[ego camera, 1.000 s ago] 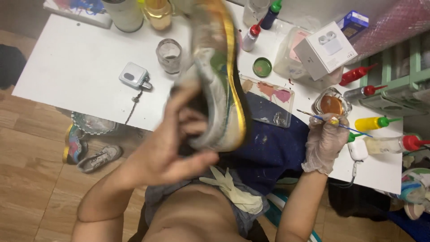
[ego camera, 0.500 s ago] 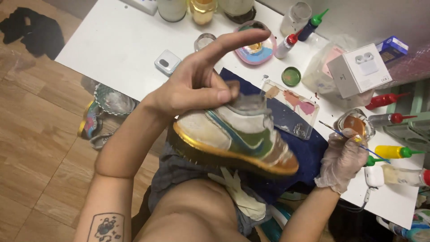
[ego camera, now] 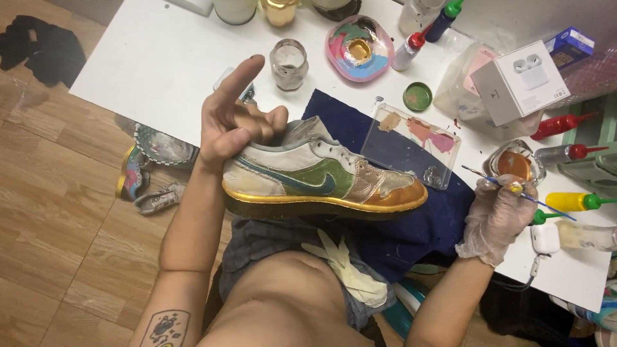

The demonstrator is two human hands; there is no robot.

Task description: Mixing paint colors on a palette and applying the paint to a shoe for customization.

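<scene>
Far left of the frame: wooden floor (ego camera: pixel 58 212), with a small painted shoe (ego camera: pixel 138 183) lying at the table's edge. Left of centre: bare left hand (ego camera: pixel 234 125), fingers tucked into the heel opening of the sneaker (ego camera: pixel 321 177) and clamped on it, forefinger sticking up free. Sneaker held level at mid-frame, side on, toe pointing right; gold sole, white heel, green and blue side panel, bronze toe. Beneath and behind it, a dark blue cloth (ego camera: pixel 411 238) draped over the table's near edge. Above the hand, on the white table (ego camera: pixel 160 58), a small glass jar (ego camera: pixel 288 64); further right at the top, a pink dish (ego camera: pixel 358 48) with blue and gold paint. Right of centre, just past the toe: clear plastic palette (ego camera: pixel 411 144) with beige and pink smears, a green lid (ego camera: pixel 418 96) above it. Upper right: white box (ego camera: pixel 519 80). Right side: gloved right hand (ego camera: pixel 498 218), fingers closed on a thin paintbrush (ego camera: pixel 514 191), well apart from the sneaker, touching nothing else. Just above the hand, a glass cup (ego camera: pixel 514 164) of orange-brown paint. Far right: squeeze bottles, red (ego camera: pixel 559 125) and yellow (ego camera: pixel 575 201), lying on their sides.
</scene>
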